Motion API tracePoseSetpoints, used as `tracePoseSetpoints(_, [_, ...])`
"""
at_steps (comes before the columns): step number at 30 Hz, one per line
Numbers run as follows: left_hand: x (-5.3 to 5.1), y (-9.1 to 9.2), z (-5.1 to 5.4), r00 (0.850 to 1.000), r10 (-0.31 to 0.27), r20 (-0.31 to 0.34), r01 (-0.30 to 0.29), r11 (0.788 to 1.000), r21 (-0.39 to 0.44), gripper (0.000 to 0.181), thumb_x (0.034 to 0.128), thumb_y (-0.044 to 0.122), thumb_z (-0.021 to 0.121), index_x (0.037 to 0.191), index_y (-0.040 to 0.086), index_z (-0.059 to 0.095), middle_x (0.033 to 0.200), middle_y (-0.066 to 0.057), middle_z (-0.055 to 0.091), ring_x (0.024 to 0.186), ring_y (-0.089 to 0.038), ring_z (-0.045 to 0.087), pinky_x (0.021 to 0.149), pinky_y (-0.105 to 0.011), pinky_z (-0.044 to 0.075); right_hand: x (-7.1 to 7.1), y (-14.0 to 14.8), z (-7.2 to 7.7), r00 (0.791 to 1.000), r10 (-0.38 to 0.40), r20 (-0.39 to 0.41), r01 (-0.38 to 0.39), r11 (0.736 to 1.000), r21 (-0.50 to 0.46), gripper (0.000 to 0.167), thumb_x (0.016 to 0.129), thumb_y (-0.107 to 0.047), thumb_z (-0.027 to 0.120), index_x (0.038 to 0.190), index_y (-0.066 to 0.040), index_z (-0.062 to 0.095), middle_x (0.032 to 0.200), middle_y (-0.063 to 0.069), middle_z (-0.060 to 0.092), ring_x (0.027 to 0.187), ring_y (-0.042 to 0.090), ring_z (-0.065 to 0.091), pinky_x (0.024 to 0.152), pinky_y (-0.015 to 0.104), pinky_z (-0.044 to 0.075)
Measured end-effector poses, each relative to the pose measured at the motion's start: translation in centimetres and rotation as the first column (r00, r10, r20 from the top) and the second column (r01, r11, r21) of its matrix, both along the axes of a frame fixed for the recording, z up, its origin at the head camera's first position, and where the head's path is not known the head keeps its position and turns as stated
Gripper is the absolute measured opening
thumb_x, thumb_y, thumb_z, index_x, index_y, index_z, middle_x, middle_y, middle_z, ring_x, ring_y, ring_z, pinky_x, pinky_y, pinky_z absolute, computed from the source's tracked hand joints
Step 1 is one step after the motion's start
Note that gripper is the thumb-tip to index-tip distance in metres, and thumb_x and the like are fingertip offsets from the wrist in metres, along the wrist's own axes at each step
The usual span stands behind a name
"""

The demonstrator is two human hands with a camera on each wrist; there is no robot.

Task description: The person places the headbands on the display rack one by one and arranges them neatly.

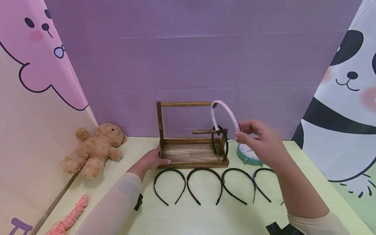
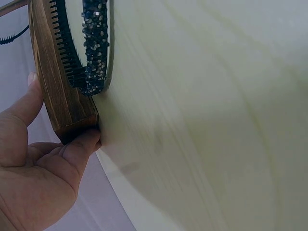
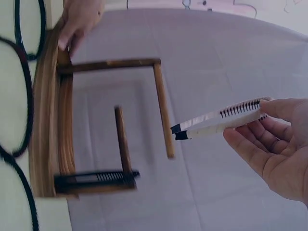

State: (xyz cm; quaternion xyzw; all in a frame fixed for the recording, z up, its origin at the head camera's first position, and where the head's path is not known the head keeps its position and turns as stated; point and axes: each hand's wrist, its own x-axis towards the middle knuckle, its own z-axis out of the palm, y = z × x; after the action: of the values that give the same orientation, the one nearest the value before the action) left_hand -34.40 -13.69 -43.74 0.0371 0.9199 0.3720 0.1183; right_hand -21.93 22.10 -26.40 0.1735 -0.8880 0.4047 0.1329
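Six headbands show in the head view: one in a hand, one on the rack, four on the table (image 1: pixel 205 222). At right of centre, the right hand (image 1: pixel 261 138) pinches the white headband (image 1: pixel 232 115) between thumb and fingers, raised beside the wooden rack (image 1: pixel 188 164). In the right wrist view its two dark tips lie just beside the rack's upper bar (image 3: pixel 163 110); whether they touch is hard to tell.

The left hand (image 1: pixel 149 161), left of centre, grips the rack's near left corner, thumb over the front rim; some of its fingers are hidden by the wood. The rack has one tray and two bars. Around the lower bar (image 1: pixel 202 132) hangs one black headband (image 3: pixel 91 179), blurred in the right wrist view.

Along the lower centre stand in a row the first headband (image 1: pixel 169 170), second headband (image 1: pixel 204 169), third headband (image 1: pixel 235 169) and fourth headband (image 1: pixel 255 178), this last partly covered by the right forearm. One clock (image 1: pixel 249 159), its face partly behind the right hand, is right of the rack. At left lies one plush toy (image 1: pixel 98 148); at lower left, one pink yarn bundle (image 1: pixel 71 215), cut off by the frame's edge.
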Motion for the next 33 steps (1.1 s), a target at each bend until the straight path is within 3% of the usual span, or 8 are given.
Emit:
tracePoseSetpoints(6, [0.0,0.0,0.0,1.000,-0.001,0.003,0.001,1.000,0.000,0.098,0.0895,0.037,0.072,0.158,0.005,0.010,0.162,-0.017,0.021,0.149,-0.037,0.020,0.118,-0.052,0.024,-1.1,-3.2,-1.7,0.992,0.105,0.067,-0.093,0.983,-0.160,0.035,0.096,-0.033,0.065,0.120,-0.008,0.059,0.105,0.009,0.063,0.091,0.015,0.071,0.082,0.025,0.057])
tracePoseSetpoints(14, [0.1,0.2,0.2,1.000,0.006,0.004,-0.006,1.000,0.000,0.098,0.0895,0.037,0.072,0.158,0.006,0.009,0.162,-0.018,0.021,0.149,-0.037,0.020,0.118,-0.052,0.024,-3.8,-6.8,-5.3,0.980,0.168,0.111,-0.133,0.954,-0.269,0.032,0.094,-0.031,0.067,0.118,-0.011,0.062,0.103,0.009,0.064,0.091,0.024,0.064,0.071,0.026,0.055])
tracePoseSetpoints(18, [0.1,0.2,0.2,1.000,0.008,0.008,-0.008,1.000,-0.007,0.098,0.0895,0.038,0.072,0.158,0.007,0.009,0.162,-0.017,0.021,0.149,-0.037,0.020,0.119,-0.052,0.024,-5.1,-7.8,-7.5,0.979,0.136,0.151,-0.096,0.964,-0.246,0.033,0.095,-0.032,0.066,0.120,-0.010,0.061,0.104,0.007,0.064,0.092,0.022,0.062,0.077,0.031,0.056])
tracePoseSetpoints(24, [0.0,0.1,0.1,1.000,0.005,0.009,-0.005,1.000,-0.009,0.099,0.0890,0.039,0.072,0.158,0.007,0.009,0.162,-0.016,0.020,0.149,-0.036,0.020,0.119,-0.051,0.024,-7.3,-7.9,-10.6,0.986,0.047,0.162,-0.010,0.974,-0.225,0.030,0.096,-0.026,0.065,0.120,-0.009,0.061,0.105,0.008,0.065,0.090,0.019,0.063,0.076,0.028,0.055])
tracePoseSetpoints(33, [0.1,0.0,0.1,1.000,0.001,0.014,-0.001,1.000,-0.013,0.098,0.0899,0.039,0.071,0.158,0.007,0.009,0.162,-0.017,0.020,0.149,-0.036,0.019,0.119,-0.051,0.023,-9.3,-6.8,-13.1,0.974,-0.088,0.210,0.136,0.964,-0.227,0.032,0.097,-0.031,0.063,0.120,-0.008,0.059,0.106,0.009,0.064,0.092,0.019,0.065,0.077,0.028,0.056])
